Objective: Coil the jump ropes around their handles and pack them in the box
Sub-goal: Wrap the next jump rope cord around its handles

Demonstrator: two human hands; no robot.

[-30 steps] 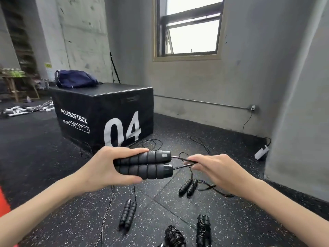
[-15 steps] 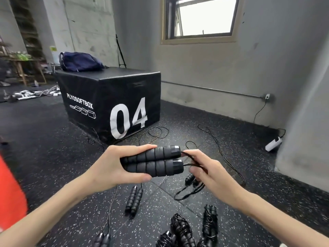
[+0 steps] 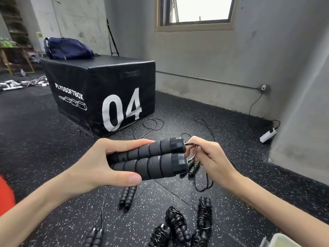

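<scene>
Speckled black rubber floor (image 3: 44, 139) below me: wound ropes (image 3: 178, 223) lie nearest. Above them my left hand (image 3: 99, 168) has its fingers wrapped round two foam handles (image 3: 151, 161); my right hand (image 3: 211, 157) pinches their cord (image 3: 191, 144). Beyond sits the black plyo box (image 3: 99, 90).

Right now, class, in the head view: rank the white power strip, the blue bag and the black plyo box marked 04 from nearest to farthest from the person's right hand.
1. White power strip, on the floor by the wall, right of the right hand.
2. Black plyo box, ahead and to the left.
3. Blue bag, on the box's far left top.
</scene>
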